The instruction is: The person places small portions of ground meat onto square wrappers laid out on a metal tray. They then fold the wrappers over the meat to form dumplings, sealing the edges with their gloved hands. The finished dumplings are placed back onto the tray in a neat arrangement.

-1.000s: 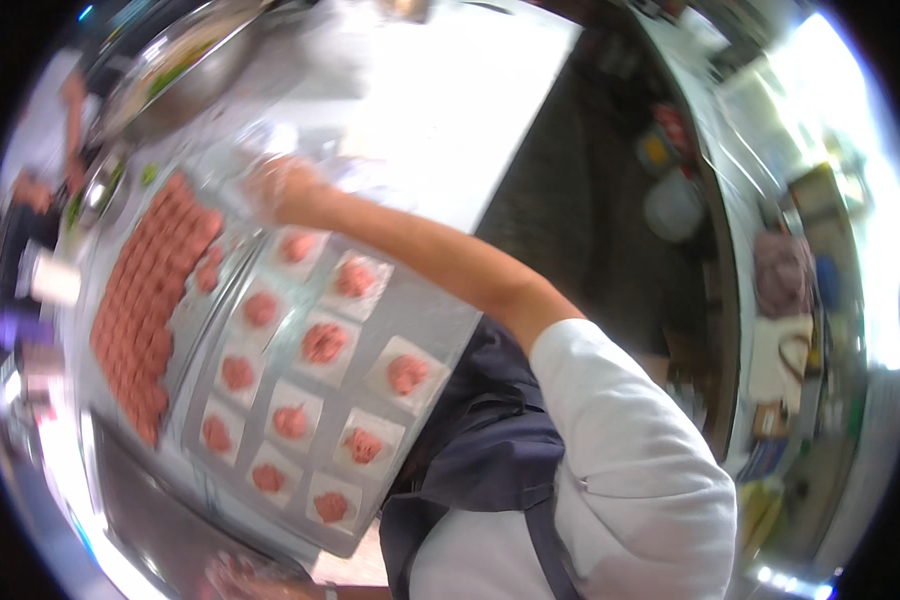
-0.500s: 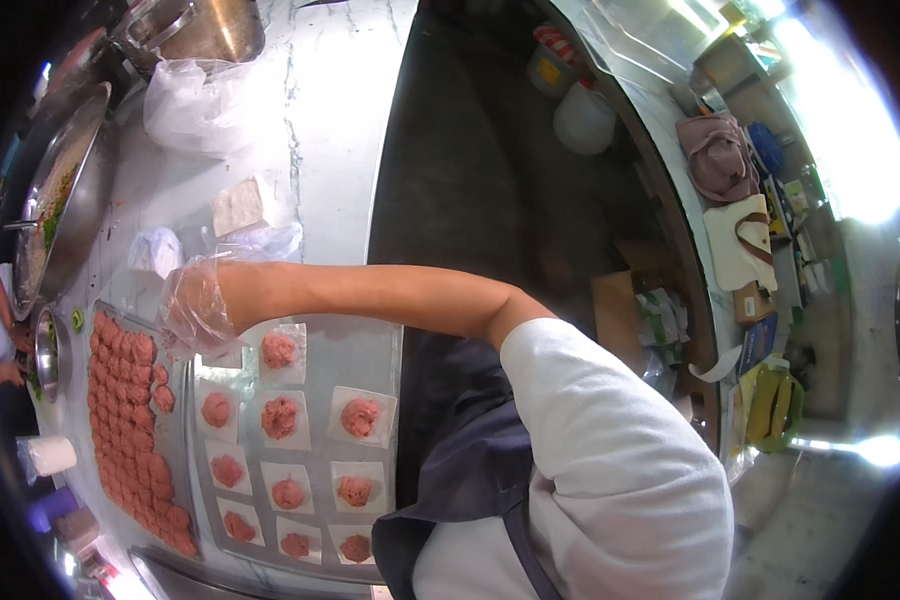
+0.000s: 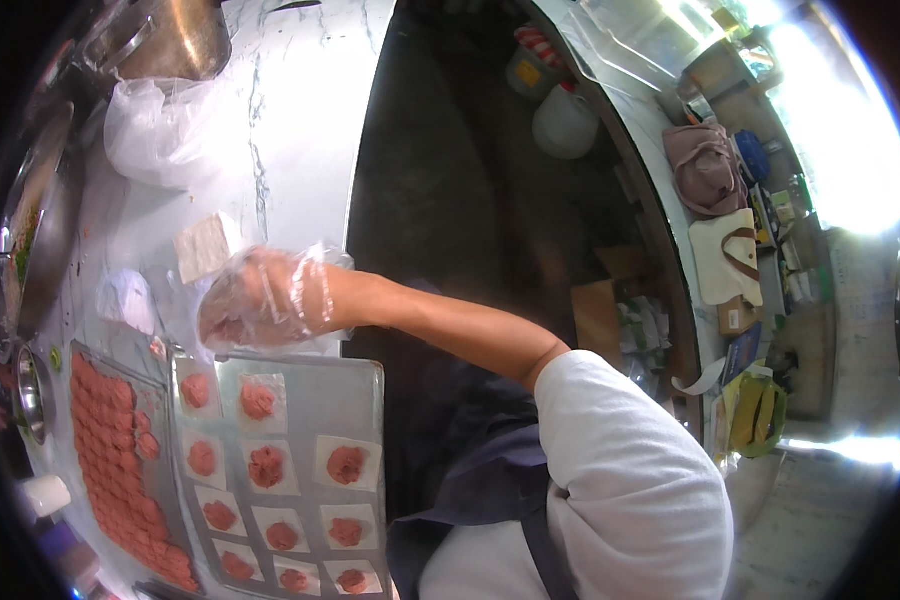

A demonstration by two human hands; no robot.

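Strong fisheye warp: the white marble counter and the metal shelf edge on the right bow into curves, and a black vignette rings the frame. Hard daylight enters from the upper right and lower right, blowing those patches out to pure white with a bluish fringe at the rim. Centre is dim; the dark floor between counter and shelf sinks to near black. The hand in a clear plastic glove is soft with motion blur, the film catching pale glints. The flat steel tray reflects dull grey light. Left rim smears, colours bleeding; detail there unreadable.
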